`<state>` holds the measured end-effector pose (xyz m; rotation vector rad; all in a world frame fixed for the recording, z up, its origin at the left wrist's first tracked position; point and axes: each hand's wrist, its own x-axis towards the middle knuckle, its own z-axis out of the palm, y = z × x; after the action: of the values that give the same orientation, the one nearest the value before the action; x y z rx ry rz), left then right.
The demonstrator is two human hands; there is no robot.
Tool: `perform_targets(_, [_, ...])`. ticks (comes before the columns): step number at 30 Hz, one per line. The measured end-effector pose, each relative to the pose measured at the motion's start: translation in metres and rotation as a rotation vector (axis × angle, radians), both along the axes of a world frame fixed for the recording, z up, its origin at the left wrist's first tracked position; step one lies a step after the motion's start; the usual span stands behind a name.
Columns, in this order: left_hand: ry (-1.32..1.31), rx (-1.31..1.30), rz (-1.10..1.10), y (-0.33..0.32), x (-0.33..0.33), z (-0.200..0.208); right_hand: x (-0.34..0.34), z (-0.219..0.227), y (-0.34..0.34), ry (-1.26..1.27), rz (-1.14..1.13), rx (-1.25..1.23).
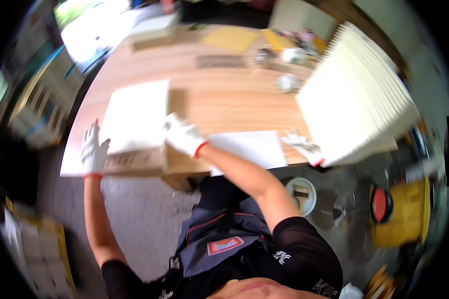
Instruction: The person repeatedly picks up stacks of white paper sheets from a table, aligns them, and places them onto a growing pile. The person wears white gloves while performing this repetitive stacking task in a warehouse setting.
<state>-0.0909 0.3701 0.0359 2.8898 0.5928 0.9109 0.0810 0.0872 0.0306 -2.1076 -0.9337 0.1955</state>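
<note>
Fingers outstretched and loose, the gloved left hand is beside the left edge of a white-topped box; contact is unclear. The box sits on the table between the 2 hands, its longer side seemingly running front to back. Seemingly nearer, at its right edge, the right hand is half-curled; blur hides any grip. Rightward lies a white sheet.

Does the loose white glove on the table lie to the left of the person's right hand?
No, the loose white glove lies to the right of the right hand, near the tall white stack.
</note>
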Motion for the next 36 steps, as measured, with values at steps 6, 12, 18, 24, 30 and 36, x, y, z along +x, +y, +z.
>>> perform_targets(6, [-0.185,-0.026,-0.657,-0.222,0.116,0.134,-0.031,0.021,-0.093,0.059,0.217,-0.038])
perform_targets(12, [-0.201,0.017,-1.117,-0.408,0.195,0.22,-0.014,-0.019,-0.17,-0.37,0.229,-0.002])
perform_targets(18, [-0.147,-0.214,-1.376,-0.553,0.265,0.257,-0.022,-0.002,-0.254,0.099,0.064,0.164])
perform_targets(24, [-0.107,-0.199,-1.241,-0.62,0.3,0.283,-0.023,-0.018,-0.31,0.152,-0.041,0.209])
perform_targets(30, [-0.234,-0.108,-1.091,-0.624,0.337,0.288,-0.027,-0.032,-0.333,0.205,-0.041,0.208])
perform_targets(36, [0.043,-1.334,-1.348,-0.646,0.338,0.326,-0.031,-0.04,-0.343,0.274,0.012,0.211])
